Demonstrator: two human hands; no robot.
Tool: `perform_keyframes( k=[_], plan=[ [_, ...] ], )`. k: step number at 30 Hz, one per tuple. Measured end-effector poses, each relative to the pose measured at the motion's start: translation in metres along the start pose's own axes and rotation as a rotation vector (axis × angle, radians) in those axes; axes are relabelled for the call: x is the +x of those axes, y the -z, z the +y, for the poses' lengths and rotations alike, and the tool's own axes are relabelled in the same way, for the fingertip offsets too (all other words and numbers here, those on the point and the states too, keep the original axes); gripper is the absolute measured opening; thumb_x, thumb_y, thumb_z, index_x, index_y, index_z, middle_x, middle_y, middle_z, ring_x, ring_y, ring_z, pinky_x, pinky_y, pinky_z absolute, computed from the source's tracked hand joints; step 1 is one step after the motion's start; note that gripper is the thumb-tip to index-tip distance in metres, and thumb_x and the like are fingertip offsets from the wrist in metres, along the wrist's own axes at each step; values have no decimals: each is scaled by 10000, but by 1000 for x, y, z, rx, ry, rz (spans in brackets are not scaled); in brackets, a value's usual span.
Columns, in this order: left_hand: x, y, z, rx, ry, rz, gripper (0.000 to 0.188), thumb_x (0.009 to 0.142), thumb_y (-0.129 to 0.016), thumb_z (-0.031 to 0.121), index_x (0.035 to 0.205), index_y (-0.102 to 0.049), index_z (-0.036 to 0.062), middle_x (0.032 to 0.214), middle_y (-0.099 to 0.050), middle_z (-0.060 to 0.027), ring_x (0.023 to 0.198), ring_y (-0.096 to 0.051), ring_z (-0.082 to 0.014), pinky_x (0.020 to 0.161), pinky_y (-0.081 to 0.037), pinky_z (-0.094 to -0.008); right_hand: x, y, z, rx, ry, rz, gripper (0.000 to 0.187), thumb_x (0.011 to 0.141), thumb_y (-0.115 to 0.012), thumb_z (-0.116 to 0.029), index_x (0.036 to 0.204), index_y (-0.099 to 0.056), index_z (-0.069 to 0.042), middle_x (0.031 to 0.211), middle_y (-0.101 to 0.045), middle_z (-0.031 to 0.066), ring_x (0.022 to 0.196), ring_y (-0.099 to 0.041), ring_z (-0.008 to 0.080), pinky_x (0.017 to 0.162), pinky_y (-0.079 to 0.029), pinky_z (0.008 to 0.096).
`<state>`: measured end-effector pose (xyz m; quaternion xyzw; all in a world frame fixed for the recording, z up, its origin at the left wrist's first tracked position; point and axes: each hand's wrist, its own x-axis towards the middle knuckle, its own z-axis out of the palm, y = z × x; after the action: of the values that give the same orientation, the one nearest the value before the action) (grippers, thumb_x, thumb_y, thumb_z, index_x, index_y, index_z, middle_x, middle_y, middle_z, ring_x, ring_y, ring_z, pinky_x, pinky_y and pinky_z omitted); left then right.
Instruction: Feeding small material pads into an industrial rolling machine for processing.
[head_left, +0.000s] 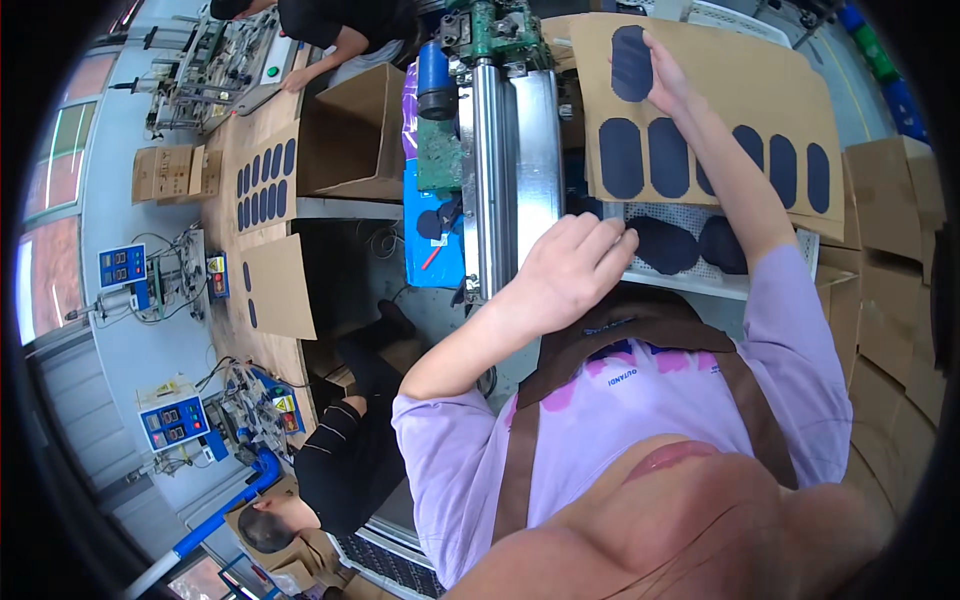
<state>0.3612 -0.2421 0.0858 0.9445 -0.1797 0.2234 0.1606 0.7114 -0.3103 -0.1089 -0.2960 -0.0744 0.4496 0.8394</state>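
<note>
My right hand (pixel 668 80) reaches forward over a brown cardboard sheet (pixel 735 85). Its fingers grip the right edge of a dark, long oval fabric-like piece (pixel 631 64) at the sheet's far left corner. Below that piece, a row of similar dark ovals (pixel 621 158) lies on the sheet, partly covered by my right forearm. My left hand (pixel 575 265) is curled closed beside the near left end of a white perforated tray (pixel 715 284). Whatever its fingers may hold is hidden. Larger dark rounded pieces (pixel 664 246) rest in the tray.
A machine with shiny metal rollers (pixel 490 180) stands just left of the sheet. Farther left, a wooden bench (pixel 225 235) bears more sheets with dark ovals and an open carton (pixel 350 135). Two other people work at that side. Cardboard boxes (pixel 885 200) are stacked at right.
</note>
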Motion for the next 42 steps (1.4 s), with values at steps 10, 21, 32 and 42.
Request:
perform_keyframes(
  k=[10, 21, 32, 42],
  plan=[
    [-23, 17, 11, -67, 153, 9, 237, 817, -669, 84, 1038, -624, 11, 1009, -597, -102, 758, -553, -242, 686, -458, -315, 36, 44, 3, -1247, 428, 440, 496, 996, -510, -401, 1243, -577, 24, 1132, -654, 111, 1006, -603, 194, 898, -465, 303],
    [-110, 39, 60, -62, 420, 430, 197, 875, -666, 92, 1062, -648, 31, 934, -603, -83, 740, -575, -243, 664, -470, -330, -323, -99, 66, -1689, 177, -83, 140, 968, -567, -70, 996, -691, -11, 810, -687, 70, 620, -586, 161, 590, -473, 263],
    [-102, 45, 60, -53, 525, 446, 269, 813, -695, 35, 1081, -674, 43, 819, -608, -78, 671, -553, -237, 623, -464, -324, -333, -36, 81, -1963, 217, -188, 227, 900, -605, -72, 1118, -662, -43, 1027, -700, 108, 836, -675, 303, 735, -531, 347],
    [-74, -10, 34, 3, 730, 361, 228, 813, -683, -47, 1035, -711, -4, 829, -645, -68, 648, -505, -147, 580, -429, -240, -309, 9, 25, -1783, 330, 425, 184, 852, -626, 40, 1025, -662, -12, 940, -678, 71, 688, -587, 186, 646, -469, 271]
  ],
)
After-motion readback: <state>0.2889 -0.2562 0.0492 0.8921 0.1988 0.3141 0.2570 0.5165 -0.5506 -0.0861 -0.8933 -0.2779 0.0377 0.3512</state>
